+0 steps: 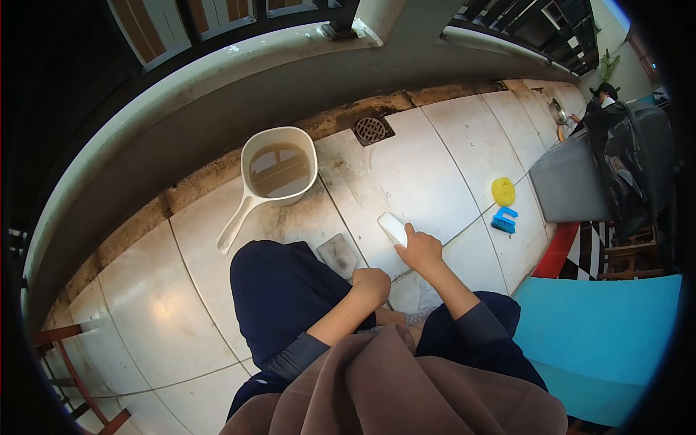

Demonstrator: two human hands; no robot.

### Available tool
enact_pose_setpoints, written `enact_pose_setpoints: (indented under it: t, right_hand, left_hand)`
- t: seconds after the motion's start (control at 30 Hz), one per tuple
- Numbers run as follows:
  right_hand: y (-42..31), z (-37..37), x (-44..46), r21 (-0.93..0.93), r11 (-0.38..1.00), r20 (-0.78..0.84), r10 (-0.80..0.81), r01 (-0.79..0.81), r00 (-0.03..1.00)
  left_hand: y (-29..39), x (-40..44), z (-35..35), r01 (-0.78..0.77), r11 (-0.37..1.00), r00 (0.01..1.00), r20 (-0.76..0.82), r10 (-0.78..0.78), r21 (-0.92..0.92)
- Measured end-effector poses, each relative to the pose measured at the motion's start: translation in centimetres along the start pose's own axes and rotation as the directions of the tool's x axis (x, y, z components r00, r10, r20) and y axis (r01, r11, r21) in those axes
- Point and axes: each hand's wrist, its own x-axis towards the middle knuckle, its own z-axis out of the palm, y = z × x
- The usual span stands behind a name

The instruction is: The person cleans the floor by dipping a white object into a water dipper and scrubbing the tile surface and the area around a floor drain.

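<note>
My right hand [420, 249] is closed around a smooth white bar-shaped piece [392, 228] with a rounded end, held low over the floor tiles. My left hand [372, 287] is a fist in front of my knees. A flat grey-white piece [337, 255] with dark smudges reaches from that fist towards my knee; its kind is unclear. Beyond it stands a white dipper [280, 163] of murky water, its handle pointing back towards me.
A floor drain [371, 130] lies by the low wall. To the right are a yellow scrubber [502, 191], a blue brush [504, 220], a grey bin [569, 181] with a black bag and a turquoise surface [602, 326]. Another person [603, 96] is partly visible behind the bin.
</note>
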Motion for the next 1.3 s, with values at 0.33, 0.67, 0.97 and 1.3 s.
enact_pose_setpoints:
  t: [0.33,0.67,0.97,1.3]
  right_hand:
    - [-4.2,-4.1,9.3,0.044,0.999,-0.071,-0.024,0.028,0.997]
    - [-3.1,-5.0,8.1,-0.019,0.999,0.023,-0.038,0.039,0.999]
    - [-4.3,-5.4,8.6,-0.002,1.0,-0.002,-0.02,0.02,1.0]
    - [-3.5,-5.6,8.0,-0.047,0.998,0.046,-0.03,0.032,0.999]
  left_hand:
    - [0.2,0.8,0.4,0.024,1.0,1.0,0.015,-0.024,0.0]
    - [-0.2,0.9,0.3,0.019,0.999,1.0,0.015,-0.019,-0.029]
    - [0.3,1.4,0.8,0.0,1.0,1.0,0.019,0.0,0.003]
    - [-0.1,0.6,0.1,0.017,1.0,1.0,0.015,-0.017,-0.01]
